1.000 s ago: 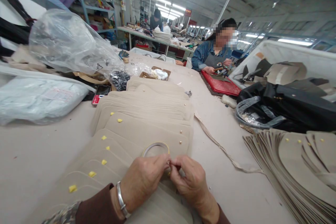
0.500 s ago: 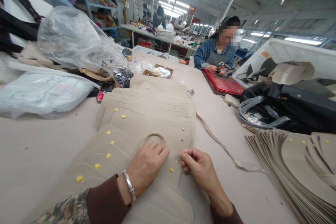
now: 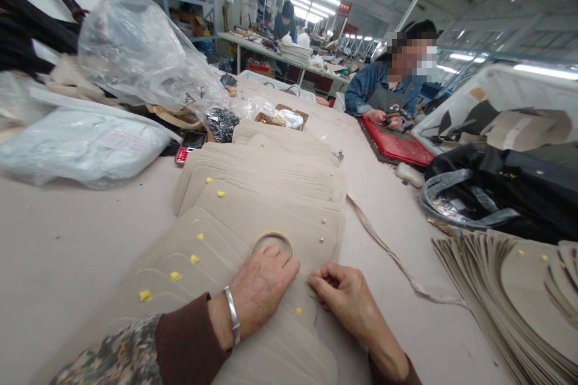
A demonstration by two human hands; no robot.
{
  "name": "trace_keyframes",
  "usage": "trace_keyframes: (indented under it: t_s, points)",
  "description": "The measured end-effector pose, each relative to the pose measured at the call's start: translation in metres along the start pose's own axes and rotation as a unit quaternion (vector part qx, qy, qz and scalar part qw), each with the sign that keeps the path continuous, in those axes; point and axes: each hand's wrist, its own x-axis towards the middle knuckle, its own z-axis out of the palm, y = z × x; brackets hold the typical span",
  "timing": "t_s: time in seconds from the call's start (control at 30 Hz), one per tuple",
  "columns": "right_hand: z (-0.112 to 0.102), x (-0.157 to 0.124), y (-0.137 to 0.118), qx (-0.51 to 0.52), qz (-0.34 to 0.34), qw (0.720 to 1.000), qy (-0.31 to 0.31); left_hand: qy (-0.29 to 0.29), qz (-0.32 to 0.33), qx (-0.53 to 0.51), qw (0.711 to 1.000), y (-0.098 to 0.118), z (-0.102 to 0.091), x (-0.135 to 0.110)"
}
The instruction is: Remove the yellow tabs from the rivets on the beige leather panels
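Observation:
My left hand (image 3: 268,283) rests on a beige panel (image 3: 266,210), fingers curled on a thin yellow-edged ring, a tape roll (image 3: 272,234); its far rim shows and the rest is hidden. My right hand (image 3: 341,298) is closed in a pinch at the right edge of an overlapping panel, beside the left hand. Its fingertips hide the exact contact. These soft-looking panels lie fanned out in a long stack. Small yellow tape bits (image 3: 175,275) dot the left edges, and one more (image 3: 298,310) sits below my hands. Metal rivets (image 3: 321,240) show along the right edge.
A beige strip (image 3: 383,249) trails along the table at right, near another fanned panel stack (image 3: 487,283). A black bag (image 3: 506,189) and white bin lie behind. A co-worker (image 3: 383,93) works at a red board (image 3: 395,141). Plastic-wrapped bundles (image 3: 85,147) and a phone (image 3: 189,147) lie left.
The view has shifted slightly. My right fingertips have moved a little down along the panel edge, covering a rivet and a yellow bit that showed there. My left hand stays at the tape roll.

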Motion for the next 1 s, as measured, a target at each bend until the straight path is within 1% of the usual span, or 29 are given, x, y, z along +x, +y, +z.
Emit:
trace_keyframes:
  t_s: [0.1, 0.23, 0.3, 0.37, 0.43, 0.5, 0.53, 0.63, 0.7, 0.8, 0.9, 1.0]
  points:
    - [0.003, -0.001, -0.007, -0.078, -0.055, 0.995, 0.026, 0.008, 0.0, -0.004, 1.0, 0.0, 0.002, 0.0]
    - [0.005, 0.0, -0.006, -0.115, -0.072, 0.99, 0.029, 0.023, 0.0, -0.012, 1.0, -0.001, 0.004, -0.001]
    - [0.004, 0.0, -0.002, -0.111, -0.06, 0.991, 0.039, 0.024, 0.002, -0.014, 1.0, -0.001, 0.004, -0.001]
    - [0.001, -0.001, 0.003, -0.082, -0.024, 0.995, 0.044, 0.021, 0.001, -0.015, 1.0, -0.001, 0.003, -0.001]
    - [-0.003, -0.003, 0.007, -0.041, 0.019, 0.999, 0.018, 0.017, -0.001, -0.017, 1.0, -0.001, 0.002, -0.001]
    - [-0.006, -0.006, 0.008, -0.027, 0.027, 0.999, -0.009, 0.013, 0.0, -0.018, 1.0, -0.001, 0.001, -0.001]
    - [-0.006, -0.006, 0.008, -0.034, 0.013, 0.999, -0.01, 0.012, 0.0, -0.017, 1.0, -0.001, 0.0, -0.001]
    - [-0.003, -0.008, 0.006, -0.079, -0.054, 0.995, 0.029, 0.014, 0.003, -0.011, 1.0, -0.001, -0.001, -0.001]
    - [0.002, -0.008, 0.003, -0.101, -0.075, 0.991, 0.05, 0.017, 0.006, -0.01, 1.0, -0.001, -0.001, 0.0]
    - [0.009, -0.006, -0.002, -0.15, -0.076, 0.983, 0.071, 0.023, 0.012, -0.023, 0.999, -0.001, -0.003, 0.0]
    - [0.013, -0.003, -0.006, -0.198, -0.072, 0.974, 0.085, 0.044, 0.019, -0.051, 0.998, -0.002, -0.004, -0.002]
    - [0.012, 0.0, -0.01, -0.209, -0.064, 0.973, 0.068, 0.078, 0.033, -0.082, 0.993, -0.004, -0.003, -0.004]
